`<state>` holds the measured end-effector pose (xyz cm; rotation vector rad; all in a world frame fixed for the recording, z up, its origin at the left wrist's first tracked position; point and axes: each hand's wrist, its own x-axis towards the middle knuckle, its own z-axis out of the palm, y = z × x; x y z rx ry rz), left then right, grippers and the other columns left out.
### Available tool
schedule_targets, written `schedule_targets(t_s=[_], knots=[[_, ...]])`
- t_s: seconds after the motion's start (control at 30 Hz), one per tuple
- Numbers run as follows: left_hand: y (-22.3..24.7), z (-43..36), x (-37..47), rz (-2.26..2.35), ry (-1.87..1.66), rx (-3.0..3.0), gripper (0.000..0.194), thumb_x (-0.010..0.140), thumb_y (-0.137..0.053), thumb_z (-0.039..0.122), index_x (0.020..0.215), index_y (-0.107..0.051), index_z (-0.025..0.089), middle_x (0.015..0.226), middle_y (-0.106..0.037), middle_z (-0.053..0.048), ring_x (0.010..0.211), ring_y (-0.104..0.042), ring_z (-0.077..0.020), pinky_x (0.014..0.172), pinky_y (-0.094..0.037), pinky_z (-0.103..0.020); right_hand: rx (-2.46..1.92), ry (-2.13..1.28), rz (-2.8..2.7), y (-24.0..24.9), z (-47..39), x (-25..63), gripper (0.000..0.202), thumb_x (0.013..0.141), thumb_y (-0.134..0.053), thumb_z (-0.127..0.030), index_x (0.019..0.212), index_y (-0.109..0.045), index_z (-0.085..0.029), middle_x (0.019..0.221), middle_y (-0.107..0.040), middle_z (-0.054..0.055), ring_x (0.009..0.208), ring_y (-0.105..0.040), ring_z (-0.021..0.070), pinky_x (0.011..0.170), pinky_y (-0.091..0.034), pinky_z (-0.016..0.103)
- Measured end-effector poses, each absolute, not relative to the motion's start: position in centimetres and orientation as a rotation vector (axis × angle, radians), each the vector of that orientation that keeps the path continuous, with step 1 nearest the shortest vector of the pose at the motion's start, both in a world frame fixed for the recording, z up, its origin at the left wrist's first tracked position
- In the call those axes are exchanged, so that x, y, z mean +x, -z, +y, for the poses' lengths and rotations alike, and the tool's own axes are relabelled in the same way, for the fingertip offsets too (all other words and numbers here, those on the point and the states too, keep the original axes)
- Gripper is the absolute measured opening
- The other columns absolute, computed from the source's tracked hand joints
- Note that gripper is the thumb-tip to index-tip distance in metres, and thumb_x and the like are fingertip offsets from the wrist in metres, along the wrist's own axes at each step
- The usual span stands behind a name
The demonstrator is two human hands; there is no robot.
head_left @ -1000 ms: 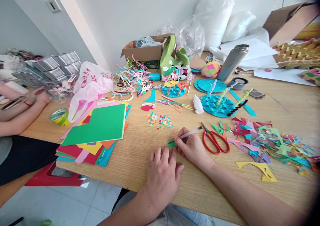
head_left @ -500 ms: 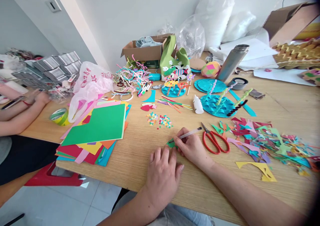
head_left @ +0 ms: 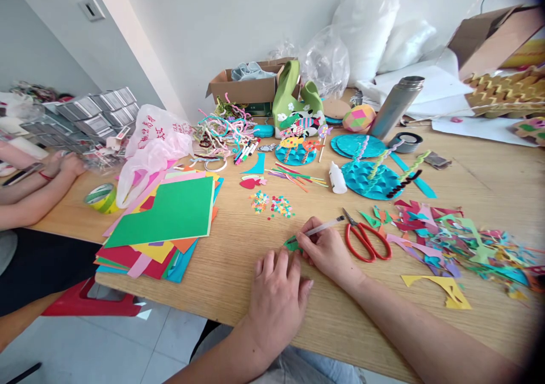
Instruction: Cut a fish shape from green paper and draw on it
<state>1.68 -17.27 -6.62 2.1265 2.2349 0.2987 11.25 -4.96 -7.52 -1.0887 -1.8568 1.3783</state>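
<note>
Between the fingers of my right hand (head_left: 326, 253) is a pen (head_left: 324, 226) with a clear barrel, its tip down at a small green paper piece (head_left: 293, 243). My left hand (head_left: 277, 293) lies palm down on the table, fingers stretched, with its fingertips at the near edge of that piece. Part of the green paper is hidden under my fingers. Just right of my right hand lie red-handled scissors (head_left: 367, 241), blades slightly apart. Beyond my hands are two small heaps of coloured paper dots (head_left: 272, 203), a red paper fish (head_left: 252, 182) and thin paper strips (head_left: 298, 176).
A stack of coloured paper (head_left: 183, 208) lies to the left, paper scraps (head_left: 464, 242) to the right. Farther back stand a white glue bottle (head_left: 338, 178), a blue disc with pipe cleaners (head_left: 370, 180) and a steel flask (head_left: 395, 107). Another person's hands (head_left: 63, 165) rest at far left.
</note>
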Motion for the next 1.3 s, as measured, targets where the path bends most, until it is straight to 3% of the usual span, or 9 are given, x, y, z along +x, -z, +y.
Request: schedule_targets(t_s=[0.67,1.07,1.17,1.3], knots=[[6.7,-17.2,1.5,2.235,-0.312,2.134,0.044,0.094,-0.036,0.041,0.131,-0.049,0.020,0.127,-0.051,-0.009,0.109,-0.044,-0.0284,0.087,-0.042,-0.049,-1.098,-1.388,-1.855,7.2,-5.0,11.1,0.013,0.080,-0.054,-0.023,0.071,-0.046,-0.020,0.047,-0.052,-0.006,0.034,-0.046,0.0081,0.037,-0.035,0.019],[6.7,-17.3,1.5,2.264,-0.407,2.121,0.042,0.093,-0.041,0.039,0.131,-0.050,0.023,0.124,-0.048,-0.012,0.111,-0.043,-0.0283,0.090,-0.041,-0.048,-1.016,-1.230,-1.567,7.2,-5.6,11.7,0.022,0.081,-0.061,-0.036,0.071,-0.050,-0.021,0.058,-0.054,-0.002,0.044,-0.048,0.0103,0.039,-0.038,0.022],[6.7,-17.3,1.5,2.261,-0.416,2.094,0.041,0.093,-0.040,0.039,0.130,-0.051,0.025,0.120,-0.049,-0.011,0.109,-0.044,-0.0281,0.089,-0.042,-0.049,-0.974,-1.207,-1.528,7.0,-5.5,12.0,0.020,0.085,-0.058,-0.040,0.081,-0.052,-0.021,0.062,-0.055,-0.001,0.048,-0.052,0.0114,0.044,-0.043,0.023],[6.7,-17.2,1.5,2.252,-0.430,2.081,0.041,0.093,-0.040,0.040,0.130,-0.050,0.026,0.117,-0.049,-0.010,0.107,-0.045,-0.0275,0.086,-0.043,-0.048,-0.961,-1.152,-1.639,6.8,-4.7,12.7,0.026,0.094,-0.043,-0.040,0.106,-0.055,-0.021,0.075,-0.064,0.003,0.068,-0.064,0.0158,0.063,-0.052,0.028]])
